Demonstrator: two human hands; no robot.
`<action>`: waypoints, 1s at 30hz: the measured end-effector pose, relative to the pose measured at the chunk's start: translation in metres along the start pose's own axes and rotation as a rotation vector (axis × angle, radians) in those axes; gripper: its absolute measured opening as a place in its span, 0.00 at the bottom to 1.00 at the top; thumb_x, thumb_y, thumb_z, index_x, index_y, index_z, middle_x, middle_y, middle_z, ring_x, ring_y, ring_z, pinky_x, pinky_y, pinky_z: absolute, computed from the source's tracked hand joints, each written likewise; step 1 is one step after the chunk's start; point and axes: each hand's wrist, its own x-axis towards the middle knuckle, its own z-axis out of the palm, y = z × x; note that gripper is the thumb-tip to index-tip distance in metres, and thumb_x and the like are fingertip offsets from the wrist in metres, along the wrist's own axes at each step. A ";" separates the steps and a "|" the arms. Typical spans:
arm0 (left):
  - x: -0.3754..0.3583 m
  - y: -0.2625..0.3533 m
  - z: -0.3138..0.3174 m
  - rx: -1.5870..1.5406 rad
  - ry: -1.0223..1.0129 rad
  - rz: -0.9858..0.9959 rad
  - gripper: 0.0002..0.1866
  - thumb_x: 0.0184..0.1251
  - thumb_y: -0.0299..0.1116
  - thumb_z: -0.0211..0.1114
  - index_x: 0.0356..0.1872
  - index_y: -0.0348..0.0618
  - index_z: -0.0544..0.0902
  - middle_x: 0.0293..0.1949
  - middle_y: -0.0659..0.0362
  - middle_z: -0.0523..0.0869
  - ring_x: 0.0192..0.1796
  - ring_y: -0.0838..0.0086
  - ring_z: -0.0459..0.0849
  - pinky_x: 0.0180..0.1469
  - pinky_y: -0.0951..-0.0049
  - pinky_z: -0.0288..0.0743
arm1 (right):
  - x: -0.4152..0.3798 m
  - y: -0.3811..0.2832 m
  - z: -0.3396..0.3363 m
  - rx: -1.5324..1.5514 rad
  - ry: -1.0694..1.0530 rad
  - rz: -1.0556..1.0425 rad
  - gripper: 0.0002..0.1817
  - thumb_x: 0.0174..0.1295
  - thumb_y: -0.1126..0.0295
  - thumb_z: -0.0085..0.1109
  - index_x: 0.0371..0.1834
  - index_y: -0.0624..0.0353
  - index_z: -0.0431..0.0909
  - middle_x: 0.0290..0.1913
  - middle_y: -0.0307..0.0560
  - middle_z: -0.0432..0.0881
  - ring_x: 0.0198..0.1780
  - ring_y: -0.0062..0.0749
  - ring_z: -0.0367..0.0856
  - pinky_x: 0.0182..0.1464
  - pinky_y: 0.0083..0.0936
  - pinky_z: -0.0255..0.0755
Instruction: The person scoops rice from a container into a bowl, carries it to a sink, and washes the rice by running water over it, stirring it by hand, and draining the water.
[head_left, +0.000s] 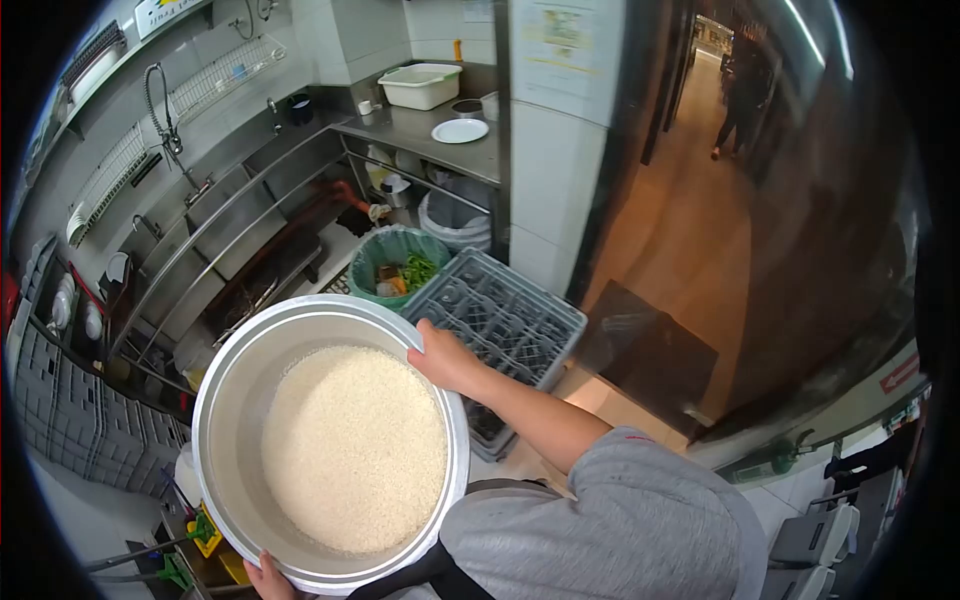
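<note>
A large round metal pot (232, 420) fills the lower middle of the head view, its mouth facing me. White rice grains (355, 450) cover its bottom, with no water that I can make out. My right hand (442, 357) grips the rim at the upper right, thumb on the inner side and the other fingers hidden beneath. At the lower left of the rim, my left hand (268, 579) is closed on the edge, only partly in view. The pot is held in front of my body, close to my grey shirt.
Beyond the pot stand a lined bin (385, 245) with green scraps and stacked grey glass racks (497, 310). A steel counter (410, 150) carries a white tub (420, 86) and a plate (460, 131). Grey crates (85, 410) stand left. A person (740, 90) is in the corridor.
</note>
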 end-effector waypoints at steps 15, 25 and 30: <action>0.486 0.050 -0.024 -0.280 -0.176 0.168 0.16 0.68 0.28 0.52 0.55 0.35 0.70 0.47 0.54 0.81 0.47 0.73 0.78 0.52 0.72 0.70 | 0.279 -0.119 0.219 0.096 0.049 0.191 0.21 0.58 0.65 0.55 0.47 0.71 0.66 0.41 0.73 0.79 0.45 0.64 0.79 0.47 0.44 0.72; 0.685 0.123 0.051 -0.335 -0.131 0.224 0.16 0.69 0.28 0.52 0.56 0.35 0.70 0.49 0.53 0.81 0.48 0.73 0.79 0.53 0.73 0.70 | 0.512 -0.138 0.296 0.098 0.128 0.080 0.19 0.57 0.66 0.55 0.45 0.70 0.68 0.41 0.67 0.81 0.45 0.59 0.80 0.48 0.42 0.73; 0.787 0.164 0.103 -0.377 -0.055 0.193 0.15 0.69 0.27 0.52 0.55 0.35 0.71 0.49 0.53 0.81 0.48 0.72 0.79 0.53 0.73 0.70 | 0.670 -0.160 0.304 0.189 0.126 -0.016 0.16 0.57 0.68 0.56 0.42 0.70 0.71 0.40 0.65 0.81 0.44 0.56 0.81 0.46 0.38 0.74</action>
